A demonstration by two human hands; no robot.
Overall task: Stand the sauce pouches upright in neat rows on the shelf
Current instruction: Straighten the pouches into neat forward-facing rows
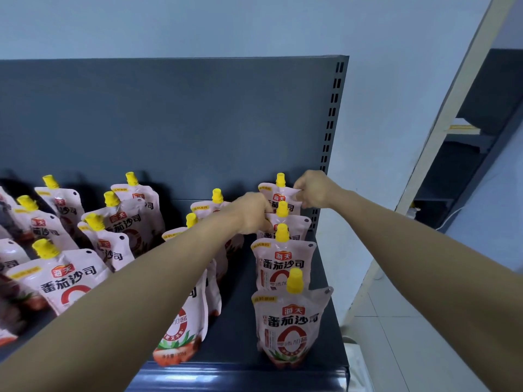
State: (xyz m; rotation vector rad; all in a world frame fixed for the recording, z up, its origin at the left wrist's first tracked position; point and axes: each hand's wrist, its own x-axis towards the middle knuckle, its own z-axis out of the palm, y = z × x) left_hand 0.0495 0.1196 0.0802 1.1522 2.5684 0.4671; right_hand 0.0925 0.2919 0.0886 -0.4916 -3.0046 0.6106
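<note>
Pink tomato sauce pouches with yellow caps stand on a dark grey shelf (235, 301). The rightmost row runs front to back, with the front pouch (291, 321) upright near the shelf edge. My right hand (312, 190) pinches the top right corner of the rearmost pouch (278, 195) in that row. My left hand (253, 213) grips the top left edge of the second pouch from the back (294, 224). The row to the left (192, 315) is partly hidden under my left forearm.
Further pouches (68, 278) stand in looser rows on the left half of the shelf, some tilted. The shelf's back panel (169, 123) rises behind them, with a slotted upright (329, 120) at its right end. To the right lie a tiled floor and a doorway.
</note>
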